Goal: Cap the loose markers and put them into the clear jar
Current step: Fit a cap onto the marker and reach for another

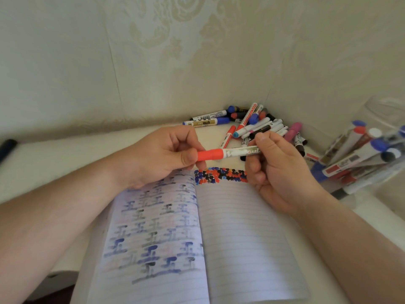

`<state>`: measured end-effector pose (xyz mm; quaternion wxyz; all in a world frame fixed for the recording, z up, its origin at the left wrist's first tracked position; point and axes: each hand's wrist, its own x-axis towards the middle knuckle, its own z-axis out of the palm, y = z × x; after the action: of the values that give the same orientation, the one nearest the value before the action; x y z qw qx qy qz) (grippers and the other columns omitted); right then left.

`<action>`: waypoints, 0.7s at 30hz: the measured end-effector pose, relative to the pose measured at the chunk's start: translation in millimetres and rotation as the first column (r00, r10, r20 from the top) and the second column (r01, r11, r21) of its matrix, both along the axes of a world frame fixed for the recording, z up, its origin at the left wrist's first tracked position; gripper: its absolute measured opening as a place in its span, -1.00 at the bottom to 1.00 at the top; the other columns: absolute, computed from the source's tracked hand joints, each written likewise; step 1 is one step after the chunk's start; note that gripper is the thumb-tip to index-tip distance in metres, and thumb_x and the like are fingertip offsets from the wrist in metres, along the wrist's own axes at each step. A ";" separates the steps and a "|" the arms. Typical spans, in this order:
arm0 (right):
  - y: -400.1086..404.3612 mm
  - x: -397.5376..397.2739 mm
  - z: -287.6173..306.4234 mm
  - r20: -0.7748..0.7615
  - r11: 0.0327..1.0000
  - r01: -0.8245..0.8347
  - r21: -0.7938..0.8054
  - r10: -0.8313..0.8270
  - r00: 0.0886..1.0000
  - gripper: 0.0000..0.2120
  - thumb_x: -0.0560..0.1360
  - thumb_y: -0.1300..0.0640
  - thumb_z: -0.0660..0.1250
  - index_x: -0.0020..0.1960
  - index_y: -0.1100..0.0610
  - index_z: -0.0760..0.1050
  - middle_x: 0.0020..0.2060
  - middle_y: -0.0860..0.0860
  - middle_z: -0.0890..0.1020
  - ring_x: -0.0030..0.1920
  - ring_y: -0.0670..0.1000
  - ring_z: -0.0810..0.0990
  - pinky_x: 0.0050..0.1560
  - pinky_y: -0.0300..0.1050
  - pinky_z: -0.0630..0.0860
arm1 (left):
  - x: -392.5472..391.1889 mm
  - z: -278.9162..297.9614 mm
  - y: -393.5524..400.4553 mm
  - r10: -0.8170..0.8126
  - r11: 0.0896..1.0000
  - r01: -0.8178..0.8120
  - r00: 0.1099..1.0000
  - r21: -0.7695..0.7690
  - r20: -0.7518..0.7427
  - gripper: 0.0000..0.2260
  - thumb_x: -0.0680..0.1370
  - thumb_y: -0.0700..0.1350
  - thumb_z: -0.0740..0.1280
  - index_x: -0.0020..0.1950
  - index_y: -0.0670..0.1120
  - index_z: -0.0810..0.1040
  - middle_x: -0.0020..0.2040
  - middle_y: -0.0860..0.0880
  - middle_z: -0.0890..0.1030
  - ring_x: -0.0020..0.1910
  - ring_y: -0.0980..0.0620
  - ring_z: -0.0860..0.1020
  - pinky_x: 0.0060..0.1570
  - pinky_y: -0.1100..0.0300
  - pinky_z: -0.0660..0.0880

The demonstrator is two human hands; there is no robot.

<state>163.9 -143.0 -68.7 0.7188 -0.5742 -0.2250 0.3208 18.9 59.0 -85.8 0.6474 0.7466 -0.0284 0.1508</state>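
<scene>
Item: marker (240, 152), white barrel w/ red cap (210, 155), being held level above an open notebook (241, 227).
Left hand (166, 154): thumb & fingers pinching the red cap, which is sitting on the barrel end; whether fully clicked home, can't tell.
Right hand (278, 170): fingers curling round the barrel's other end.
Jar (381, 106): clear, at the right edge, leaning; already holding approx. a dozen capped markers (359, 154), blue, red & white caps showing.
Pile (252, 126): loose markers lying by the wall behind the hands, well apart from the jar; most look capped, a few ends too small to tell.
Notebook: left page carrying blue/black marks, right page a red-blue-black strip along its top.
Progress, as judged: partway. One marker is being capped, still needing its trip to the jar; the whole pile is waiting.
</scene>
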 end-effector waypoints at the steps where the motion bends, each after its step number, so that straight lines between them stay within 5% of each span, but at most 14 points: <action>1: 0.9 -1.6 -1.4 -0.003 1.000 0.002 -0.016 -0.002 1.000 -0.75 0.74 0.08 0.17 -0.08 0.13 0.42 -0.45 0.11 0.43 -0.50 -0.01 0.27 -0.47 -0.14 0.17 | -0.1 -1.9 1.1 0.007 1.000 -0.007 1.000 0.006 0.006 -0.73 0.36 0.29 0.55 -0.15 0.15 0.66 -0.20 -0.03 0.73 -0.26 0.13 0.57 -0.21 0.36 0.47; 6: 2.2 -5.9 -1.2 0.094 0.997 0.061 -0.041 -0.057 0.994 -0.75 0.75 0.11 0.15 -0.08 0.14 0.41 -0.46 0.09 0.49 -0.51 -0.02 0.36 -0.52 -0.22 0.29 | 5.2 -8.2 0.1 0.051 0.997 -0.051 0.999 0.052 -0.011 -0.92 0.42 0.10 0.50 -0.22 0.17 0.63 -0.26 -0.02 0.72 -0.32 0.14 0.54 -0.27 0.32 0.45; 9: -0.8 -9.3 5.5 0.275 0.995 0.082 -0.059 -0.063 0.959 -0.74 0.75 0.08 0.14 -0.07 0.08 0.46 -0.44 0.08 0.55 -0.44 0.01 0.42 -0.44 -0.16 0.38 | 4.4 -6.9 2.6 0.066 0.996 -0.064 0.997 0.054 -0.034 -0.85 0.49 -0.09 0.48 -0.22 0.16 0.64 -0.26 -0.01 0.72 -0.29 0.14 0.58 -0.22 0.28 0.47; 14: -20.7 -18.1 22.2 0.677 0.970 0.240 -0.047 -0.146 0.722 -0.74 0.74 0.05 0.17 -0.10 -0.17 0.43 -0.37 0.03 0.62 -0.39 0.01 0.53 -0.34 -0.08 0.48 | 17.9 1.1 -2.4 0.177 0.949 -0.145 0.980 0.281 -0.093 -0.94 0.61 -0.15 0.43 0.03 0.01 0.62 -0.17 0.07 0.71 -0.29 0.04 0.53 -0.24 0.19 0.43; 18: -58.7 -27.3 66.8 0.864 0.892 0.432 0.131 -0.317 0.391 -0.80 0.57 -0.08 0.37 -0.04 -0.34 0.37 -0.31 0.11 0.61 -0.36 0.29 0.61 -0.36 0.30 0.52 | 33.3 2.8 -8.0 0.260 0.695 -0.193 0.966 0.692 0.007 -0.76 0.60 0.13 0.40 0.26 0.30 0.55 0.09 0.20 0.56 -0.01 0.23 0.53 0.01 0.31 0.42; 21: -103.6 -6.6 110.2 0.802 0.799 0.523 0.297 -0.505 0.318 -0.72 0.55 -0.23 0.43 0.06 -0.13 0.40 -0.37 -0.03 0.55 -0.39 0.16 0.57 -0.34 0.13 0.49 | 36.2 -8.0 -8.1 0.253 0.517 -0.074 0.965 0.853 -0.070 -0.60 0.63 0.31 0.19 0.47 0.33 0.43 0.35 0.16 0.46 0.34 0.11 0.38 0.39 0.14 0.32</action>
<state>157.3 -246.7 41.5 0.5696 -0.7011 -0.3507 -0.2471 55.1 50.9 -93.8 0.1888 0.9754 0.0332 0.1087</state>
